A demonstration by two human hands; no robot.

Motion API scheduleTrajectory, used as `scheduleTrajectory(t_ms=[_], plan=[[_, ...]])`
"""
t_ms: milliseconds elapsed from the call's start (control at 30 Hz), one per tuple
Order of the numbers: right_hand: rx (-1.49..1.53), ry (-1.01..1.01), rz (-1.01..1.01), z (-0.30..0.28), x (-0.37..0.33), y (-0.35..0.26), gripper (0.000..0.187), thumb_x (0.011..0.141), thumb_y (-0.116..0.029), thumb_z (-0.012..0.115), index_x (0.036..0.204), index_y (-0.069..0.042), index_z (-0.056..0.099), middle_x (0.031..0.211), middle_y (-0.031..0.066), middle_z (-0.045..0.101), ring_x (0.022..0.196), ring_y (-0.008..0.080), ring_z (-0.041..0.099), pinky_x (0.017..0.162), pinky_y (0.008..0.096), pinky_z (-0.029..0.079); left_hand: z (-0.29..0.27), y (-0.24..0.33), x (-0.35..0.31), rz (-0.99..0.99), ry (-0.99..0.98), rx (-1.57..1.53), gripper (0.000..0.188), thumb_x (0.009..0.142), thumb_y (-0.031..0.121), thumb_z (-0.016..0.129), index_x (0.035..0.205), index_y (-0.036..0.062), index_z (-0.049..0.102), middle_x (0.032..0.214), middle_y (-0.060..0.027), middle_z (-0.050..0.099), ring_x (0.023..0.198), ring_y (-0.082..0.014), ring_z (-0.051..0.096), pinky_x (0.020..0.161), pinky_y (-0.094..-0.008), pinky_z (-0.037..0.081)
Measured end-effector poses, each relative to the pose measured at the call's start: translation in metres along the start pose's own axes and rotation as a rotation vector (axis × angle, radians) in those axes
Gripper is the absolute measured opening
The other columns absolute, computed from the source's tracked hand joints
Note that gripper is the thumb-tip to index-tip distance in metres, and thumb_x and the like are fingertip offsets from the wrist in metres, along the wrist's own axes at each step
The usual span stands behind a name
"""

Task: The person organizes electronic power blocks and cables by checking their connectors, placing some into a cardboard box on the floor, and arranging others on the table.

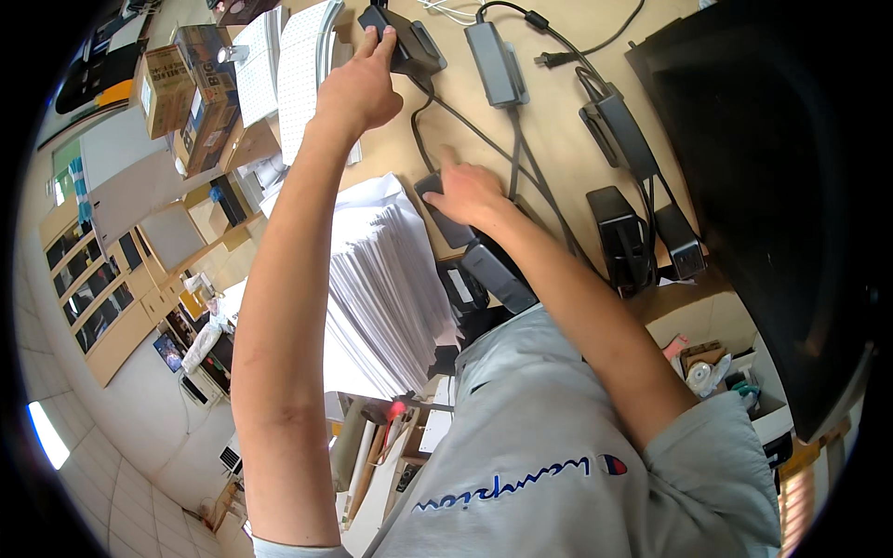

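Observation:
My left hand reaches to the far side of the table. Two of its fingers are stretched out together and rest on a black power adapter; the other fingers are partly hidden. Nearer to me, my right hand lies over another black power adapter, thumb and forefinger spread apart, the thumb touching it. Its remaining fingers are mostly out of sight. Black cables run between the adapters. A grey-black power adapter with a cable lies to the right of the left hand's adapter.
A tall stack of white paper stands left of my right hand, with more printed sheets beyond. Further adapters and cables lie to the right, near a large black screen. Cardboard boxes stand at the far left.

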State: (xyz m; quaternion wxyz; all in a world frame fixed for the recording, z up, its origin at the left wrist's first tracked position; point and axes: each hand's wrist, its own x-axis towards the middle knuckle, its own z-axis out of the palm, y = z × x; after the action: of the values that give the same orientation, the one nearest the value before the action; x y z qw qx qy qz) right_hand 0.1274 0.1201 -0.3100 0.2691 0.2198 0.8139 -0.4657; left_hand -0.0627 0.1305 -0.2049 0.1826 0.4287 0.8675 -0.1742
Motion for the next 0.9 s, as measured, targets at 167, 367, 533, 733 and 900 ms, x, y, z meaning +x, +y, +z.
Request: scheduleTrajectory(t_ms=[167,367,533,733,900], plan=[[0.086,0.012,-0.045,0.024,0.001,-0.011,0.057,0.099,-0.037,0.06,0.141,-0.002,0.043,0.109,0.0185,0.073,0.104,0.0376,0.07,0.09,0.0473,0.056,-0.002,0.003,0.0,-0.022,-0.046,0.058,0.091,0.078,0.013,0.061,0.161,0.0166,0.024,0.166,-0.0107,0.028,0.124,-0.0382,0.061,0.102,-0.044,0.054],[-0.145,-0.011,-0.264,-0.008,-0.022,0.002,0.039,0.095,-0.03,0.063,0.122,-0.002,0.058,0.107,0.0179,0.073,0.102,0.0367,0.07,0.088,0.0472,0.056,0.0,0.006,0.006,-0.017,-0.032,0.014,0.09,0.079,0.014,0.06,0.162,0.0169,0.023,0.167,-0.0108,0.027,0.126,-0.0385,0.06,0.103,-0.0444,0.053],[0.165,0.399,-0.428,-0.093,-0.15,0.024,0.028,0.093,-0.026,0.064,0.114,-0.008,0.064,0.097,0.0151,0.072,0.091,0.0354,0.07,0.079,0.0463,0.055,0.015,0.005,0.002,-0.065,-0.001,-0.046,0.09,0.08,0.015,0.059,0.162,0.0158,0.022,0.167,-0.0119,0.026,0.128,-0.0399,0.057,0.104,-0.0455,0.051],[-0.224,0.57,-0.149,-0.142,-0.215,0.093,0.056,0.082,-0.032,0.076,0.13,-0.008,0.056,0.107,0.0123,0.065,0.102,0.0315,0.065,0.085,0.0422,0.053,0.018,0.024,-0.031,-0.018,0.134,-0.288,0.067,0.09,0.027,0.064,0.151,0.013,0.041,0.153,-0.0153,0.048,0.127,-0.0391,0.057,0.106,-0.0461,0.048],[-0.515,0.375,-0.098,-0.105,-0.2,0.112,0.056,0.079,-0.032,0.078,0.125,-0.006,0.057,0.117,0.0159,0.061,0.109,0.0346,0.064,0.093,0.045,0.05,0.006,0.096,-0.108,0.169,0.198,-0.693,0.051,0.091,0.016,0.063,0.14,0.0067,0.051,0.131,-0.0197,0.063,0.112,-0.038,0.064,0.098,-0.0457,0.051]])
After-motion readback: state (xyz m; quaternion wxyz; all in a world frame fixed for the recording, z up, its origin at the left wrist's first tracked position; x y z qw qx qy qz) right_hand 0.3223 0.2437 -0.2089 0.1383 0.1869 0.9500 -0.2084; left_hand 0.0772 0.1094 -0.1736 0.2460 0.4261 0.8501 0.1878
